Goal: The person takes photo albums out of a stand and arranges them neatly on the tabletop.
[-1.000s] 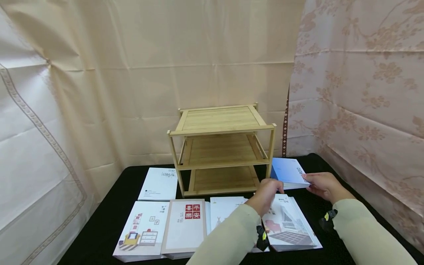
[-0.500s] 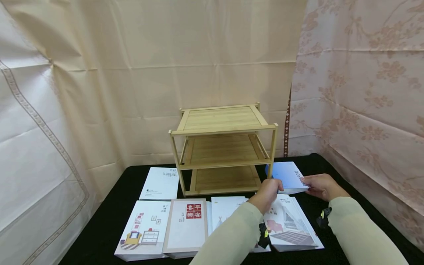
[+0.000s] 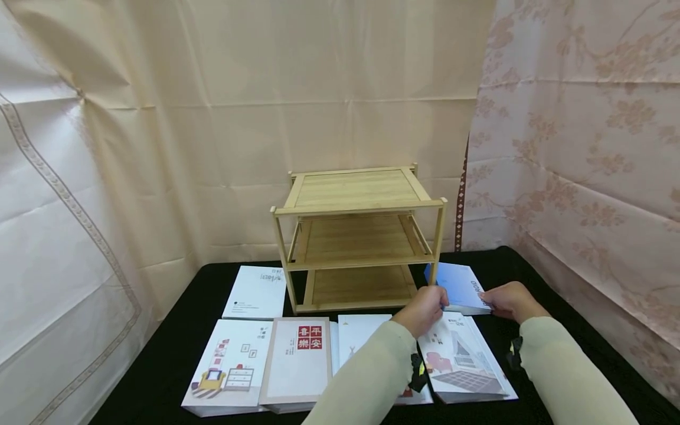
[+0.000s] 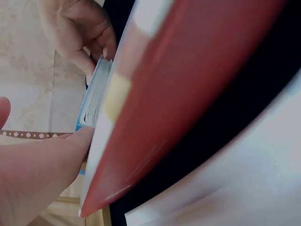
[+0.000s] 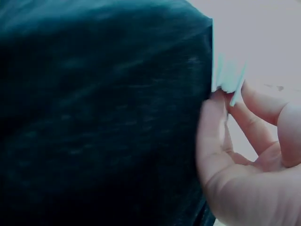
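At about nine o'clock on the black table (image 3: 175,336) lies a white book with a furniture drawing (image 3: 225,366), and behind it, at ten o'clock, a plain white book (image 3: 256,292). Next along sits a white book with a red seal (image 3: 298,361), then another white book (image 3: 361,333), partly under the left sleeve. At twelve o'clock stands a three-tier bamboo shelf (image 3: 358,236), its boards bare.

The left hand (image 3: 423,309) grips the near left corner of the blue book (image 3: 458,286), fingers curled over its edge; the left wrist view shows the thumb against the corner and the page block fanned slightly. This book has a pale blue cover, a darker blue spine with white lettering, and white page edges. It lies at about two o'clock, just beside the shelf's right front post, nearly flat on the table, its near edge over the far end of an illustrated book (image 3: 461,363) showing a room in red and grey.

The right hand (image 3: 509,301) pinches the blue book's near right corner, thumb and fingers closed on the pages, as the right wrist view shows.
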Tool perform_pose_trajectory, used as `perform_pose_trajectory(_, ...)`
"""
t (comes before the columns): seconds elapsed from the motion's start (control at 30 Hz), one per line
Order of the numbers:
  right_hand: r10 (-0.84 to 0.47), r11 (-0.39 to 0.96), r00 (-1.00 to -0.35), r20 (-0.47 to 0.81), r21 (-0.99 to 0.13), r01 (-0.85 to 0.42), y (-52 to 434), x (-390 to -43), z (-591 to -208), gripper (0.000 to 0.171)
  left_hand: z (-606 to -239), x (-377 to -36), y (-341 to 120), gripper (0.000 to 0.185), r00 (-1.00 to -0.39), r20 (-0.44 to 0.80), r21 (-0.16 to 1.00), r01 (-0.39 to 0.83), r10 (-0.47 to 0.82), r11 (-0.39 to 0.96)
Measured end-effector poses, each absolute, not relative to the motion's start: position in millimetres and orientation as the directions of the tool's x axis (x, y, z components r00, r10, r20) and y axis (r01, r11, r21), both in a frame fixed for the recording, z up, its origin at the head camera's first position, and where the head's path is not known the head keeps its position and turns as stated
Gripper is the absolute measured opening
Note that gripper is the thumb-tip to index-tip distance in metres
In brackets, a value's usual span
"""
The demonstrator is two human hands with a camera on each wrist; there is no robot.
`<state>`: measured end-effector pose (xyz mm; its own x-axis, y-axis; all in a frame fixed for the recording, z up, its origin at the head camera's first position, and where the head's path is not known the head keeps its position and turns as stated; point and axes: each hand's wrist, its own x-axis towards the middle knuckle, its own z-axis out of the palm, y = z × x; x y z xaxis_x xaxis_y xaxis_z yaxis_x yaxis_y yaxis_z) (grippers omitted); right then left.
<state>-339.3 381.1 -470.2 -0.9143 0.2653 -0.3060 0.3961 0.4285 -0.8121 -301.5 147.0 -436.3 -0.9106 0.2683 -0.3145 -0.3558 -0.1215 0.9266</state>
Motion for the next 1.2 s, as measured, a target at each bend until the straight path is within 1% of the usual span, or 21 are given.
perform_pose_trajectory(0.1,0.293,0.451,-0.908,-0.299,-0.794,0.407,381,-337,-473,0.037,-438,-302,147,0.035,-0.905,-0.333,0.92,-0.373,0.265,-0.12)
perform_pose_trajectory(0.23,0.298,0.456,-0.911,-0.286,-0.796,0.399,382,-336,-474,0.038,-439,-302,146,0.057,-0.903,-0.34,0.916,-0.382,0.264,-0.126)
perform_pose_trajectory(0.3,0.292,0.455,-0.913,-0.286,-0.798,0.396,382,-335,-474,0.037,-439,-301,144,0.064,-0.902,-0.344,0.913,-0.386,0.261,-0.129)
perform_pose_trajectory(0.37,0.29,0.452,-0.912,-0.291,-0.798,0.398,382,-335,-474,0.036,-440,-301,143,0.065,-0.899,-0.347,0.913,-0.389,0.265,-0.123)
perform_pose_trajectory(0.5,0.301,0.465,-0.909,-0.288,-0.787,0.404,381,-331,-473,0.035,-442,-301,141,0.065,-0.894,-0.348,0.917,-0.387,0.281,-0.094)
perform_pose_trajectory(0.6,0.315,0.482,-0.907,-0.278,-0.777,0.405,381,-330,-472,0.035,-443,-302,141,0.055,-0.898,-0.334,0.929,-0.365,0.287,-0.062)
perform_pose_trajectory(0.7,0.311,0.482,-0.909,-0.276,-0.779,0.401,379,-330,-470,0.036,-446,-302,143,0.041,-0.911,-0.314,0.942,-0.334,0.266,-0.033)
perform_pose_trajectory(0.8,0.301,0.474,-0.911,-0.283,-0.784,0.401,378,-330,-471,0.036,-448,-302,142,0.031,-0.921,-0.3,0.95,-0.312,0.248,-0.009)
perform_pose_trajectory(0.9,0.288,0.484,-0.914,-0.286,-0.78,0.397,379,-329,-470,0.036,-447,-300,141,0.026,-0.919,-0.269,0.959,-0.284,0.288,-0.012)
perform_pose_trajectory(1.0,0.285,0.492,-0.916,-0.283,-0.776,0.393,382,-330,-469,0.037,-435,-292,133,0.031,-0.92,-0.215,0.977,-0.202,0.327,0.073)
perform_pose_trajectory(1.07,0.295,0.492,-0.913,-0.281,-0.775,0.397,383,-331,-471,0.041,-425,-284,119,0.036,-0.915,-0.16,0.982,-0.11,0.37,0.152)
perform_pose_trajectory(1.13,0.294,0.48,-0.911,-0.29,-0.779,0.403,383,-331,-473,0.046,-414,-274,94,0.04,-0.908,-0.113,0.967,-0.007,0.404,0.254)
perform_pose_trajectory(1.2,0.288,0.465,-0.909,-0.302,-0.786,0.408,380,-331,-473,0.052,-406,-264,60,0.037,-0.886,-0.063,0.946,0.093,0.459,0.311)
